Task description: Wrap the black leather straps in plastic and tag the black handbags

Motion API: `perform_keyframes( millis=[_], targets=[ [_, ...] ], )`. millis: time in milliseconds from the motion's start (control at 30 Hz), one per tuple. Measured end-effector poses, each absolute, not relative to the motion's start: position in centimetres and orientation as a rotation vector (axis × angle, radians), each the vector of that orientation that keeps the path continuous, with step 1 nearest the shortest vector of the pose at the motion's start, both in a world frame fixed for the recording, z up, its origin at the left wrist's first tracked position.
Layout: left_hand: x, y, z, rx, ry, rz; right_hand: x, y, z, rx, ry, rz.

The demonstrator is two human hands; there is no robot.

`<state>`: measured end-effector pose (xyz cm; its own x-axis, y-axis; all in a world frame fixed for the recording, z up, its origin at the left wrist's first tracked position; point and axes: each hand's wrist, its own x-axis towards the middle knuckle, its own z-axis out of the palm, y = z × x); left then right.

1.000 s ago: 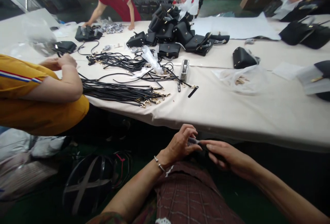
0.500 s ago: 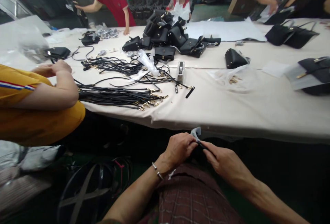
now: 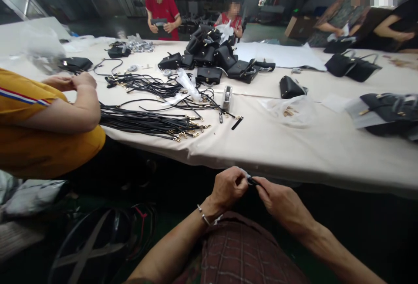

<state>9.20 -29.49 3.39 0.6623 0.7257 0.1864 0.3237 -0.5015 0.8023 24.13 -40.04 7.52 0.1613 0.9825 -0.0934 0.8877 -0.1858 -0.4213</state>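
Note:
My left hand (image 3: 228,187) is closed, fingertips pinched on a pale, filmy wrapping strip (image 3: 243,172). My right hand (image 3: 278,197) grips a thin black strap-like piece (image 3: 251,180), thumb and fingers pressed together round it. The strip meets the black piece between the two hands, just below the table's front edge. Most of the black piece is hidden by my fingers, so its exact kind does not show. Beyond, on the table, lie a bundle of black straps (image 3: 143,120) with gold clasps, a tape dispenser (image 3: 227,98) and a small flat black strip (image 3: 237,123).
A heap of black handbags (image 3: 209,55) stands mid-table. A clear plastic bag (image 3: 302,112) holds small tan pieces. More black bags (image 3: 388,109) lie at the right. A co-worker in a yellow shirt (image 3: 48,136) stands close on my left; other people work across the table (image 3: 267,144).
The pale strip, which stood up in a curl above my fingers, is now mostly inside my left hand. The view has tilted slightly. A person in red across the table now holds a dark object frontally.

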Motion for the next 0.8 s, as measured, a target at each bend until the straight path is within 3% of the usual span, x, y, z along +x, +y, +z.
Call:
perform_keyframes(
  millis=[200,367,467,667,733,800],
  targets=[
    [10.2,-29.2,3.8,2.141,0.597,0.900,27.1,-40.5,9.5,-1.837,-0.963,1.327],
    [13.5,-30.0,5.0,1.793,0.476,0.600,31.0,-43.4,11.0,-1.649,-0.703,1.425],
    [16.4,-31.3,5.5,1.432,0.469,0.336,33.9,-46.2,10.9,-1.849,-1.023,1.173],
    [22.1,-35.0,5.9,1.187,0.293,-0.163,39.7,-52.4,11.0,-1.836,-2.087,0.113],
    [23.6,-36.6,6.2,1.167,0.290,-0.236,41.0,-53.7,11.3,-1.797,-2.259,0.016],
    [24.8,-38.2,6.6,1.212,0.320,-0.208,41.9,-54.5,11.4,-1.786,-2.251,0.125]
  ],
)
